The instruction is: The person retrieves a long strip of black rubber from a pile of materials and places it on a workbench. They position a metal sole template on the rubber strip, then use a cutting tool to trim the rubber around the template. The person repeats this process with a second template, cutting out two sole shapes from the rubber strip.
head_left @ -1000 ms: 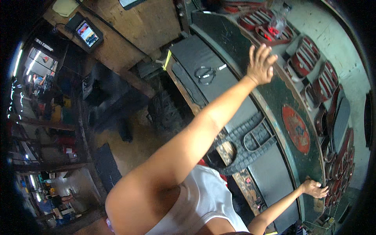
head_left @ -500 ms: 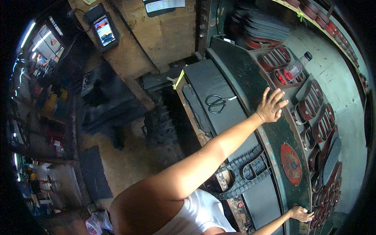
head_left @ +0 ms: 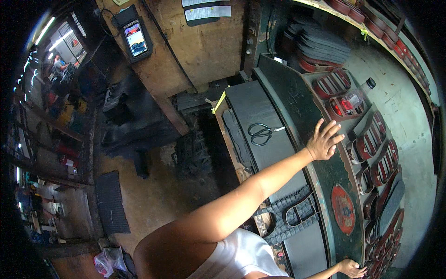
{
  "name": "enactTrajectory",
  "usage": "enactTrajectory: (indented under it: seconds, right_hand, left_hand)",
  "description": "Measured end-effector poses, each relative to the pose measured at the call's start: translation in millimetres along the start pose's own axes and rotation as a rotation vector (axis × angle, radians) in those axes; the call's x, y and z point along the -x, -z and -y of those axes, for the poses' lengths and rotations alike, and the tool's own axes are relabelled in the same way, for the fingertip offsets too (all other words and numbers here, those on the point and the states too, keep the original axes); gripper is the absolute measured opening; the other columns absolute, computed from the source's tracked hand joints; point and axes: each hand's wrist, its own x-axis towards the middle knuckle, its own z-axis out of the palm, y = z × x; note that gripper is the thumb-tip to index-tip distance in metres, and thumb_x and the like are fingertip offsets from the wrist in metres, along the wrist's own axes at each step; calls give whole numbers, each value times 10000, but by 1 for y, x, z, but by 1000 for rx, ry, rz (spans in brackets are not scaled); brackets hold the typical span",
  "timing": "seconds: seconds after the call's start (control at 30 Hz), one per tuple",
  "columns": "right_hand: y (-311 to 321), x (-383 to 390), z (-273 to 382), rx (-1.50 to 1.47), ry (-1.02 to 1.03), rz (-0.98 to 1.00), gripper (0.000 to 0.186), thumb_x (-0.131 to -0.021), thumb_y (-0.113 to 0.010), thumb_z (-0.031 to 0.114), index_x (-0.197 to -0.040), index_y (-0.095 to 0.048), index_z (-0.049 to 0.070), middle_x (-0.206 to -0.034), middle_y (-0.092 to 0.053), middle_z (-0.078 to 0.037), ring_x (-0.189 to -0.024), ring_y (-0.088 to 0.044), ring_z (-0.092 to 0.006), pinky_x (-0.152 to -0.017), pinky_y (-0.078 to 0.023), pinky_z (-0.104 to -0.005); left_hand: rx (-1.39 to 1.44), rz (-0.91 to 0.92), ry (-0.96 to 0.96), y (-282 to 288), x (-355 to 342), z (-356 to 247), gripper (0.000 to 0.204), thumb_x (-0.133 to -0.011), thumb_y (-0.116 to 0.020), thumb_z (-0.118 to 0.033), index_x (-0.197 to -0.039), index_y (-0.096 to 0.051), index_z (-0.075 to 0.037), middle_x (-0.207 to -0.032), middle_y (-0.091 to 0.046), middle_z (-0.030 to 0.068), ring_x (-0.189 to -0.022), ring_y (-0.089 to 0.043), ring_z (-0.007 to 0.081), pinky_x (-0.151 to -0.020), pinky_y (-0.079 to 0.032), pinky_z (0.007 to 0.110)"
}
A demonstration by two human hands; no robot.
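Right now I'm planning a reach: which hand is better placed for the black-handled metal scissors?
Probably the left hand: spread over the dark green curved panel, it is nearer the scissors. The right hand is much farther away.

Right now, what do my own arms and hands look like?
Your left hand and right hand are bare, with no gloves. The left arm has no sleeve up to the shoulder, and no watch or bracelet shows at its wrist. Your top is white and looks sleeveless.
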Motion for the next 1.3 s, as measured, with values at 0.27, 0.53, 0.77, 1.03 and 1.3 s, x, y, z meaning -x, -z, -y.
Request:
enactTrajectory:
  seconds: [0.27, 0.53, 0.77, 1.03, 1.3]
  right_hand:
    - [4, -6, 9, 19, 1, 28, 614, -1076, -132, 401, -1197, -527, -53, -1296, -500, -297, -1237, -442, -500, -1019, -357, -602]
    - [3, -2, 2, 6, -7, 61, 585, -1076, -209, 409, -1233, -538, -50, -1327, -504, -286, -1273, -445, -478, -1049, -360, -578]
    - [6, -1, -4, 0, 21, 98, 585, -1075, -224, 411, -1272, -529, -47, -1355, -491, -285, -1289, -436, -473, -1063, -356, -571]
    - [9, 6, -21, -56, 55, 139, 596, -1073, -238, 411, -1353, -497, -47, -1431, -441, -286, -1334, -402, -463, -1090, -338, -571]
    - [13, -4, -27, -80, 74, 83, 605, -1077, -237, 416, -1366, -475, -60, -1454, -406, -284, -1355, -365, -461, -1090, -312, -598]
  left_hand:
    - [14, 11, 18, -3, 2, 0, 472, -897, -444, -294, -1361, -471, -212, -1493, -399, 147, -1468, -287, 350, -1162, -110, 674]
    - [44, -17, 14, -6, 2, 0, 461, -885, -461, -301, -1337, -499, -219, -1477, -425, 132, -1436, -339, 346, -1147, -151, 687]
    - [54, -5, 7, -7, 3, 1, 455, -890, -446, -310, -1332, -508, -221, -1460, -439, 133, -1435, -344, 344, -1138, -150, 695]
    - [21, -24, -26, -7, 5, 5, 456, -890, -444, -313, -1330, -521, -221, -1441, -450, 136, -1427, -351, 344, -1128, -151, 704]
    - [21, -36, -21, 9, -1, 4, 463, -896, -439, -309, -1344, -503, -210, -1423, -451, 154, -1414, -354, 375, -1120, -147, 713]
